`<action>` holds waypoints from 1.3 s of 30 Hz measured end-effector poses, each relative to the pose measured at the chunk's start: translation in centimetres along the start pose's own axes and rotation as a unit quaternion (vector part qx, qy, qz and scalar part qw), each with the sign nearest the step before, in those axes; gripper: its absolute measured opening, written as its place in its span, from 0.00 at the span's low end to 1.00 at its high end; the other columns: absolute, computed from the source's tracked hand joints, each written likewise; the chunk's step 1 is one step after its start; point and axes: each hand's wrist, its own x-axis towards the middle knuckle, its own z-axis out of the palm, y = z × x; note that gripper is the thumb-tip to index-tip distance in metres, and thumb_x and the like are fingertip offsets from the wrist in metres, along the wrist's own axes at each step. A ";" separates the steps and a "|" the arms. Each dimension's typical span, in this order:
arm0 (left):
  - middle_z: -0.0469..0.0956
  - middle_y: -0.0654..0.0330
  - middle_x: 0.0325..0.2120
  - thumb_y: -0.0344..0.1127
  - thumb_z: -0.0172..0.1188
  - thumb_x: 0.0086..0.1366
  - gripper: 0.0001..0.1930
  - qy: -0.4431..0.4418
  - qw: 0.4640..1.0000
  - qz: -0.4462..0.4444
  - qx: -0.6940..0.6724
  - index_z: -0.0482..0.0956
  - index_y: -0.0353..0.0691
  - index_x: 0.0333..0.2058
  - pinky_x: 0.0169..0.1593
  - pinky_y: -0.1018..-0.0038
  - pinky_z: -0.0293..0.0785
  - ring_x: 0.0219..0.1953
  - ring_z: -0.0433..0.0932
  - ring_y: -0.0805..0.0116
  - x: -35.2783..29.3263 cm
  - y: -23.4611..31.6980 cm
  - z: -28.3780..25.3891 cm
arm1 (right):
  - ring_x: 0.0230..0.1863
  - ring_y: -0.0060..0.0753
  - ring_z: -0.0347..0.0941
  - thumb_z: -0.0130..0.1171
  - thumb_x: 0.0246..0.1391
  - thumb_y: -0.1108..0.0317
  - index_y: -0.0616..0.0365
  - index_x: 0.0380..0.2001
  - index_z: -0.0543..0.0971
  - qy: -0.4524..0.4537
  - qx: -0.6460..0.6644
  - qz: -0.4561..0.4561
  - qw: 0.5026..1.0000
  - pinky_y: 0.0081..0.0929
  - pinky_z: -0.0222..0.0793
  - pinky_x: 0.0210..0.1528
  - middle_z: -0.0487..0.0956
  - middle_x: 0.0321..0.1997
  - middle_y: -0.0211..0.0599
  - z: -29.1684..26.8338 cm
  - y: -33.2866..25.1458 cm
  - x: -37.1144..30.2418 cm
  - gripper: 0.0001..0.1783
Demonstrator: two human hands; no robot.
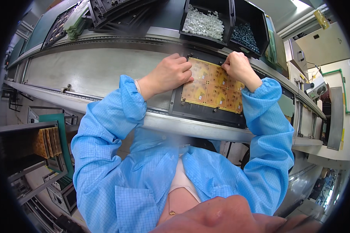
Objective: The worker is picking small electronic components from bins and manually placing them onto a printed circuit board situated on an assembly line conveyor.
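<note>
A yellow circuit board panel (208, 94), divided into several like sections, lies flat in a black carrier frame (177, 101) with small knobs around its edge. At the panel's upper left side my left hand (170, 73) is closed, fingers curled, knuckles up. My right hand (240, 69) is closed in a pinch above the panel's upper right part, near the frame's far edge. Whatever either set of fingertips grips is hidden or too small to name. Both forearms wear blue checked sleeves.
The carrier sits on a metal conveyor (97, 68) with rails. Beyond it stand a black bin of white small parts (203, 24) and a black bin of dark blue parts (245, 37). Black frames (120, 17) are stacked far left. A rack holds upright boards (47, 143) at lower left.
</note>
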 end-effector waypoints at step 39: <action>0.82 0.53 0.26 0.27 0.61 0.52 0.02 -0.058 0.979 -0.121 0.151 0.81 0.39 0.23 0.39 0.65 0.81 0.33 0.84 0.57 10.2 -8.5 1.4 | 0.34 0.51 0.80 0.61 0.55 0.69 0.60 0.35 0.83 0.253 0.076 -0.008 0.964 0.40 0.75 0.39 0.84 0.32 0.46 0.3 2.4 -4.8 0.07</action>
